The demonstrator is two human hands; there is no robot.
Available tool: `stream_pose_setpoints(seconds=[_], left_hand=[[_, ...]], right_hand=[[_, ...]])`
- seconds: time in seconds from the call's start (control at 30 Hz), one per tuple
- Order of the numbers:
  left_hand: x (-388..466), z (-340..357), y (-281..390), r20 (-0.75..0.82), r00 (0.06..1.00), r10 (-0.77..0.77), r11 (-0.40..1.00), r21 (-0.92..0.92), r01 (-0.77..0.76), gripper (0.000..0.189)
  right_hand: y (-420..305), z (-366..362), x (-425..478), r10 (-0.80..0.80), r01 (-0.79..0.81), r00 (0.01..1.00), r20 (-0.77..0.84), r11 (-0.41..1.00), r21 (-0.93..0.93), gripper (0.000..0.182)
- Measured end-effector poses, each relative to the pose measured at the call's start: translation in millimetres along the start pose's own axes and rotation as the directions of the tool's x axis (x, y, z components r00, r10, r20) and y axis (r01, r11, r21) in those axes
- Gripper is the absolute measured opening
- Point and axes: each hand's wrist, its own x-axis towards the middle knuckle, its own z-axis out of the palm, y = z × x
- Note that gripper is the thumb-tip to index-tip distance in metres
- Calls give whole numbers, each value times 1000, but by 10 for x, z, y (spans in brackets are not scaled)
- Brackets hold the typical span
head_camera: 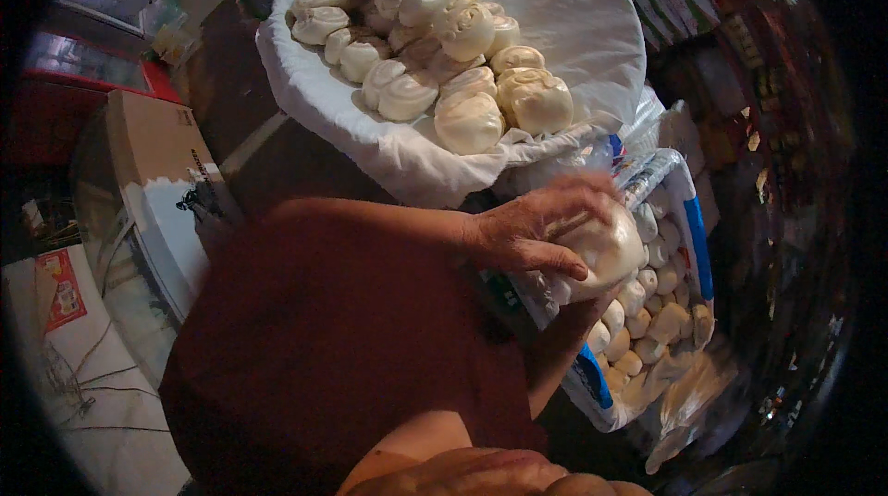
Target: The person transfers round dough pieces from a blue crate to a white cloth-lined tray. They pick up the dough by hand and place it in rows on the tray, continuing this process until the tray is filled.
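My left hand (pixel 544 227) curves over a large, smooth, pale steamed bun (pixel 610 246), with the thumb on its near side. The fingers are blurred. Beneath that bun my right forearm (pixel 572 352) reaches up, and the right hand is mostly hidden. Just ahead, a round basket lined with white cloth (pixel 576 4) holds several steamed rolls (pixel 468 123) with swirled layers, piled along its left and middle. Under and to the right of my hands stands a white crate with blue handles (pixel 698 246), filled with small round pale pieces (pixel 651 349) resembling buns.
Crumpled clear plastic (pixel 694 392) hangs over the crate's near right corner. At left are a cardboard box (pixel 156 142) with printing and a pale surface (pixel 125 392) crossed by thin cords. Dark packaged goods (pixel 756 101) line the right side.
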Motion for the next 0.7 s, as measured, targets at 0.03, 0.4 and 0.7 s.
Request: stream_pose_setpoints(seconds=[0.03,0.4,0.7], left_hand=[[0,4,96,-148,982,-115,993,25,120,89],[-541,-775,272,35,745,-666,80,-990,117,67],[-1073,-3295,-271,-819,547,-172,649,324,689,97]], right_hand=[[-5,-42,-46,-73,73,997,4,993,-88,71],[104,124,135,-102,263,877,470,920,-291,95],[59,-452,106,-75,291,906,416,825,-485,78]])
